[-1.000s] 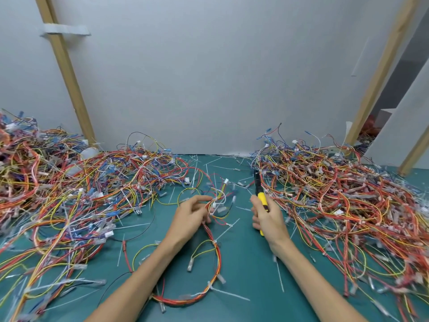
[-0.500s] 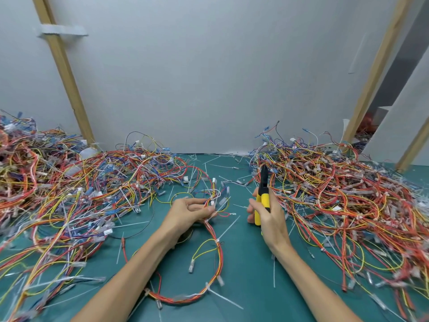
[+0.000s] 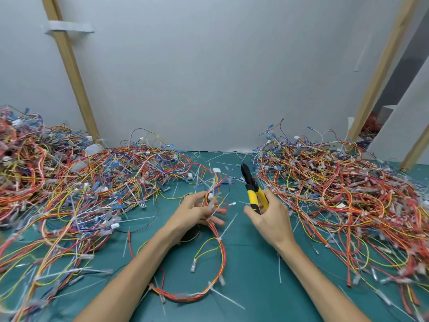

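Within a second the left hand (image 3: pixel 197 213) had pinched up the top end of the wire harness (image 3: pixel 219 245) — its loop lying on the green mat (image 3: pixel 255 282) between the forearms — while the right hand (image 3: pixel 271 219), gripping the yellow-handled cutters (image 3: pixel 253 191), tipped them upright nearby, seemingly ready to snip.

1. Green table (image 3: pixel 250 263) fills the lower part of the view, and it's a busy one.
2. Over on its left side, a big heap of wires (image 3: pixel 69 182) in red, orange, yellow and blue, tangled and spilling toward the near edge.
3. On the right side, a second heap (image 3: pixel 336 194), mostly red and orange with yellow threads, just as knotted.
4. In the gap between them lies a wire loop (image 3: pixel 222 254) of red and orange strands, its lower curve flat on the table.
5. White cable ties (image 3: pixel 226 297) lie scattered loose around that loop.
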Action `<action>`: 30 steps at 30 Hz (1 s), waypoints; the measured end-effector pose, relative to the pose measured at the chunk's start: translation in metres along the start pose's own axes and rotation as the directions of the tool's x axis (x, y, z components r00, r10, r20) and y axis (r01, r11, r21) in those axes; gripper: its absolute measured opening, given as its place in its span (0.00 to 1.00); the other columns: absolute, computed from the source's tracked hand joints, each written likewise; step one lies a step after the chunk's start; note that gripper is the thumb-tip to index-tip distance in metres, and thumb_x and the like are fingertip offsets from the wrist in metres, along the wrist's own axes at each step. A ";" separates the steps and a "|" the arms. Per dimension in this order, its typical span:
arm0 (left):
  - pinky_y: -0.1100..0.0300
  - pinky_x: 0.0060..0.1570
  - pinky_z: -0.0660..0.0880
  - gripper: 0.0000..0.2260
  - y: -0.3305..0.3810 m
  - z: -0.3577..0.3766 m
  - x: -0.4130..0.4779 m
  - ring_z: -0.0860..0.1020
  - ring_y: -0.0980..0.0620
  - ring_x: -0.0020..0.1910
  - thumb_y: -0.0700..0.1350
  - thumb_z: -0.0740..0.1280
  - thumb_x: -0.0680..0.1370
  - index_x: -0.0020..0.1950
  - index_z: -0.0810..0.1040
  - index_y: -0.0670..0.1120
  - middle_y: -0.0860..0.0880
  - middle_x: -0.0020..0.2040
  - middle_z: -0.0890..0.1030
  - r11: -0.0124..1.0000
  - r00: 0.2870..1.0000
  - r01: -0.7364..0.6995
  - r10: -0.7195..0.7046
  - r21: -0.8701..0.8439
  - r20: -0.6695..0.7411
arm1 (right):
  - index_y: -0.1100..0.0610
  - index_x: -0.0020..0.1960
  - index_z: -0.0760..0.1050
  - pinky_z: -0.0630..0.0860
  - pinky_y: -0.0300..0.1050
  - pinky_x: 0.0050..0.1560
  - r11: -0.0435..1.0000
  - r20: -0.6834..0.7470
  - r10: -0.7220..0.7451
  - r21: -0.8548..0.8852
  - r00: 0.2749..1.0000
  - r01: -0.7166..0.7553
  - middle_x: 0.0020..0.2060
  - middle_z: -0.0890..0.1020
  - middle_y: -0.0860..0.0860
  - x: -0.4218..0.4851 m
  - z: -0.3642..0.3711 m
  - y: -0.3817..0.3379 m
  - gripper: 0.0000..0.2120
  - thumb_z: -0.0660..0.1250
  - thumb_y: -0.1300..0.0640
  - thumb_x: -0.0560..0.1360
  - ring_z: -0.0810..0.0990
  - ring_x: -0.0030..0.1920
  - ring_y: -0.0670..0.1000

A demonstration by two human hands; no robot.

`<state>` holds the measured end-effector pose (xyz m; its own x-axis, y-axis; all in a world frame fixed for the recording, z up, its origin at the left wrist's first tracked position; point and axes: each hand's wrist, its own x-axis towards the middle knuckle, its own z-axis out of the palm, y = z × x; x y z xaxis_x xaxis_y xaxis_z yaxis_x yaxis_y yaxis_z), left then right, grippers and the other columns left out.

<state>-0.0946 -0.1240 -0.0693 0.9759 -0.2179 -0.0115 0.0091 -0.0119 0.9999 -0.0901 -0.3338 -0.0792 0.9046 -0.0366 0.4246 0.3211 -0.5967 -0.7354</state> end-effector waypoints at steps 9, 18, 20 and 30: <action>0.65 0.23 0.65 0.14 0.000 -0.002 0.011 0.70 0.54 0.25 0.56 0.66 0.76 0.43 0.76 0.45 0.50 0.32 0.77 0.947 0.982 0.090 -0.136 -0.308 -0.131 | 0.43 0.53 0.70 0.66 0.40 0.41 0.996 -0.089 -0.020 -0.093 0.996 0.011 0.39 0.74 0.43 0.002 -0.005 0.009 0.18 0.75 0.52 0.69 0.72 0.43 0.39; 0.61 0.33 0.63 0.11 -0.017 0.005 0.009 0.65 0.55 0.29 0.50 0.69 0.74 0.38 0.74 0.45 0.54 0.28 0.70 0.910 0.889 -0.088 0.255 0.405 -0.381 | 0.43 0.57 0.71 0.70 0.44 0.42 0.987 0.043 -0.094 -0.125 0.995 0.098 0.42 0.73 0.43 -0.001 0.003 0.004 0.20 0.65 0.42 0.66 0.73 0.43 0.44; 0.66 0.32 0.65 0.07 -0.017 0.005 0.010 0.68 0.57 0.28 0.48 0.70 0.74 0.40 0.77 0.47 0.53 0.28 0.74 0.802 0.857 -0.074 0.355 0.593 -0.373 | 0.44 0.55 0.69 0.69 0.46 0.41 0.976 0.066 -0.078 -0.200 0.995 0.090 0.42 0.74 0.43 -0.002 0.001 0.005 0.20 0.64 0.40 0.65 0.74 0.43 0.47; 0.56 0.38 0.74 0.04 -0.017 0.007 0.007 0.78 0.51 0.32 0.48 0.69 0.75 0.43 0.79 0.49 0.50 0.29 0.80 0.765 0.872 -0.073 0.361 0.640 -0.331 | 0.47 0.62 0.70 0.65 0.45 0.52 0.858 0.120 -0.131 -0.484 0.984 0.173 0.50 0.74 0.45 -0.005 -0.001 0.007 0.30 0.64 0.40 0.62 0.70 0.50 0.50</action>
<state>-0.0889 -0.1320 -0.0864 0.9262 0.1292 0.3543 -0.2042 -0.6181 0.7592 -0.0924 -0.3384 -0.0859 0.8818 0.1381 0.4508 0.2964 -0.9060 -0.3022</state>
